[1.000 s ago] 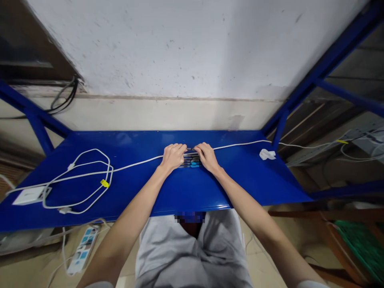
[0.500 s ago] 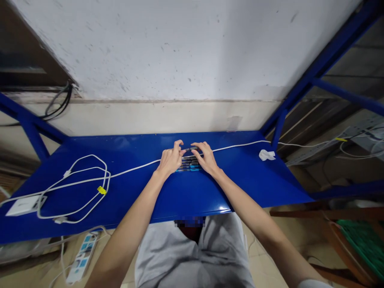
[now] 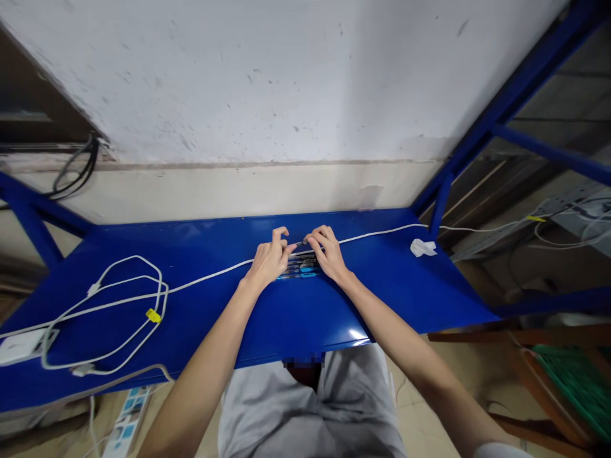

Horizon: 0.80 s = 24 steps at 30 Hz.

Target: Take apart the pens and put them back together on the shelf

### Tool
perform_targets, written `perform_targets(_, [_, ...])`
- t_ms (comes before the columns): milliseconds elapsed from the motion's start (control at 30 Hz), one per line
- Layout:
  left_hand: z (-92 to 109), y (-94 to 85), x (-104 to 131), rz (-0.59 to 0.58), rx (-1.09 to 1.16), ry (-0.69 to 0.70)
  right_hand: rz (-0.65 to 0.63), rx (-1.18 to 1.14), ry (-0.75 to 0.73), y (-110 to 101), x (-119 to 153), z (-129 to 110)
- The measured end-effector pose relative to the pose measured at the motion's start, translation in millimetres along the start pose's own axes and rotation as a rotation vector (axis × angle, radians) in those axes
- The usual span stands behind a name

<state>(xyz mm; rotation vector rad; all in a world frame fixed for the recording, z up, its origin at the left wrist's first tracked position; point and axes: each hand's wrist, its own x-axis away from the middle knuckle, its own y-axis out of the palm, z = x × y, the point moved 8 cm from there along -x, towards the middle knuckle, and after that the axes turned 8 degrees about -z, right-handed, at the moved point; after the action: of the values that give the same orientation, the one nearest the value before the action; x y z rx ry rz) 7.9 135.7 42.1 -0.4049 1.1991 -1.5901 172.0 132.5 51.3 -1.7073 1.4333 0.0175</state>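
Several slim pens (image 3: pixel 301 268), dark ones and a blue one, lie side by side on the blue table (image 3: pixel 305 315) between my hands. Just beyond them, a dark pen (image 3: pixel 300 243) spans the gap from hand to hand. My left hand (image 3: pixel 271 259) pinches its left end, index finger bent upward. At its right end, my right hand (image 3: pixel 327 249) closes thumb and fingers on it. A white cable (image 3: pixel 217 273) runs across the table and passes beneath my hands.
At the left lie a looped white cable (image 3: pixel 102 310) with a yellow tag and a white box-shaped adapter (image 3: pixel 21 346). A crumpled white tissue (image 3: pixel 422 248) rests at the right. Blue frame posts rise at both ends, and a wall stands behind.
My right thumb and fingers have closed together on the dark pen's end. The pen has come slightly nearer. The view has shifted a little, moving the left-side items left and down.
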Motion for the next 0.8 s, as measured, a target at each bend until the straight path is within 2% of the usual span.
perform_targets(133, [0.6, -1.5, 1.0, -0.001, 0.002, 0.021, 0.020, 0.002, -0.019, -0.9, 0.9, 0.4])
perform_targets(333, [-1.5, 4.6, 5.1, 0.021, 0.040, 0.051, -0.044, -0.030, -0.020, 5.1, 1.7, 2.9])
perform_targets(500, [-1.7, 5.6, 7.0, 0.068, 0.014, 0.013, 0.027, -0.070, -0.069, -1.8, 2.3, -0.4])
perform_targets(700, [14.0, -7.1, 8.9, 0.174, -0.085, 0.171, -0.100, -0.040, -0.047, 7.4, 4.2, -0.8])
perform_targets(800, [17.5, -8.8, 7.8, 0.174, -0.153, 0.186, -0.055, -0.042, -0.063, 5.1, 5.4, -3.9])
